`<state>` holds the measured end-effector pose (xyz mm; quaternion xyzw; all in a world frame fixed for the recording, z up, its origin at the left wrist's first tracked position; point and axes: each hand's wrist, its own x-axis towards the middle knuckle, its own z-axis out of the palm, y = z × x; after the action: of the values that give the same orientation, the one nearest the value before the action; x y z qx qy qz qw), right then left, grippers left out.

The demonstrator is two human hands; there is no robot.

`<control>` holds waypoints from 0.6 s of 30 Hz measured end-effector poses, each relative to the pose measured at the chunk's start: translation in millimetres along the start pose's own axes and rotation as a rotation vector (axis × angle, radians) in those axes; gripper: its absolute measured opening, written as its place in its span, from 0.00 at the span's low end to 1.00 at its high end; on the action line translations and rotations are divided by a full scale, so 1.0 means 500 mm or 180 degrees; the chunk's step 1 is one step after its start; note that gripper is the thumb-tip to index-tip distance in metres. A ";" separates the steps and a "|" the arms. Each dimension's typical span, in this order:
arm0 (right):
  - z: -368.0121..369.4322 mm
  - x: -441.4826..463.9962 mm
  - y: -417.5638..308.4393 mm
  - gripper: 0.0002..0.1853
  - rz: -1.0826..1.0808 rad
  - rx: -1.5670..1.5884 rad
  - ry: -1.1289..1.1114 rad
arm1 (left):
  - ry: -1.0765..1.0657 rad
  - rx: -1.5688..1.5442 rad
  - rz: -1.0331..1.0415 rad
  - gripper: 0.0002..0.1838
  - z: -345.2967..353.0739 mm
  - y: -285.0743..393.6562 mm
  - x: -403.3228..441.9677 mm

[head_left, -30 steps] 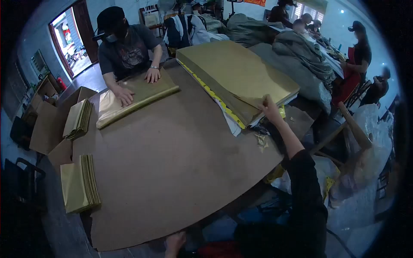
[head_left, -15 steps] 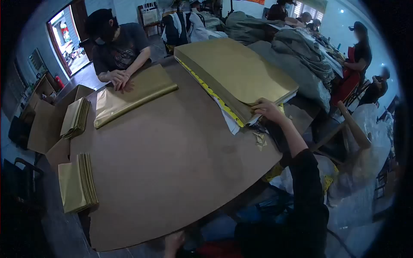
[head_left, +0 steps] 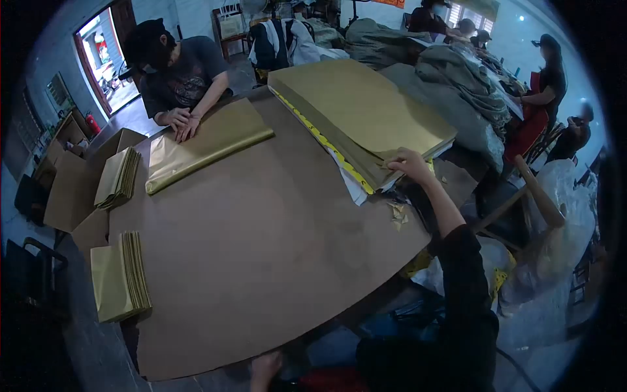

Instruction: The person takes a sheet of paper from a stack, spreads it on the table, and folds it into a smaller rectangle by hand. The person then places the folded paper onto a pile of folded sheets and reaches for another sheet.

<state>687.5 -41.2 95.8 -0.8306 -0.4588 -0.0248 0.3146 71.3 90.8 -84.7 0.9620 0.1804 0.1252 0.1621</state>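
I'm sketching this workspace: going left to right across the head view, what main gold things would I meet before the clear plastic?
Nearer folded gold bundle, wide folded gold sheet, large stack of gold sheets, clear plastic.

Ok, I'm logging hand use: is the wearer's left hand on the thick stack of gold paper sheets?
No, the left hand is by the near edge of the flat brown tabletop; the right hand is at the stack.

Pale wall; bright open doorway, left; window, upper right.
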 end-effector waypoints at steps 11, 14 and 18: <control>-0.012 0.019 0.013 0.11 0.0598 0.0665 -0.0225 | -0.0254 -0.0185 -0.0171 0.17 0.013 -0.011 -0.018; -0.006 0.009 0.015 0.11 0.0728 0.0809 -0.0119 | -0.0562 -0.0192 -0.0464 0.15 0.010 -0.010 -0.020; 0.021 -0.015 0.027 0.11 0.0618 0.0969 0.0239 | -0.0344 -0.0172 -0.0156 0.05 -0.001 -0.006 -0.003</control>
<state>691.1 -46.0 78.1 -0.8123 -0.3629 0.0443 0.4545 68.9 93.2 -85.9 0.9579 0.1915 0.0739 0.2006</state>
